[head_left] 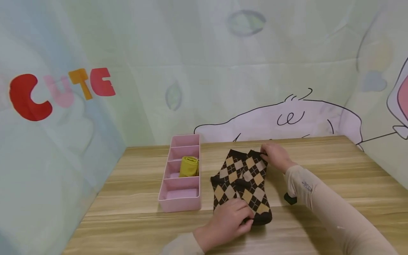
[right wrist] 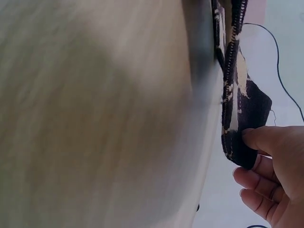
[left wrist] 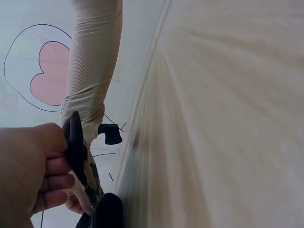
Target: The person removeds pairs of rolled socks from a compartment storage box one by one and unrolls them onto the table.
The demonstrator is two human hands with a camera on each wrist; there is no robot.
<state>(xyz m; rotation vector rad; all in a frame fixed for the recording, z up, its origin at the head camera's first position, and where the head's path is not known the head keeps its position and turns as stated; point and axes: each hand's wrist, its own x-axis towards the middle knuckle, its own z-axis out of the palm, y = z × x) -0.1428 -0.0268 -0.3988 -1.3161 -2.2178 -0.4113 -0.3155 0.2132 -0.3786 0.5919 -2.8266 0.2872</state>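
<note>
A pair of argyle socks [head_left: 254, 173], dark with tan and beige diamonds, stretches front to back over the wooden table [head_left: 127, 198]. My left hand [head_left: 230, 220] pinches the dark near end, its fingers partly covering the pattern. At the far right corner my right hand [head_left: 278, 156] holds the dark tip of one sock. In the left wrist view, the thumb and fingers of the left hand [left wrist: 33, 166] close on a dark sock edge [left wrist: 76, 147]. The right wrist view has the right hand [right wrist: 278, 166] pinching a black sock end [right wrist: 251, 107] that stands up off the tabletop.
Left of the socks stands a pink divided box [head_left: 180, 205] with a row of compartments. A rolled yellow cloth [head_left: 189, 167] sits in one of them. Behind the table hangs a printed curtain [head_left: 153, 88] with cartoon drawings and letters. A small black piece [head_left: 290, 199] hangs below the right sleeve.
</note>
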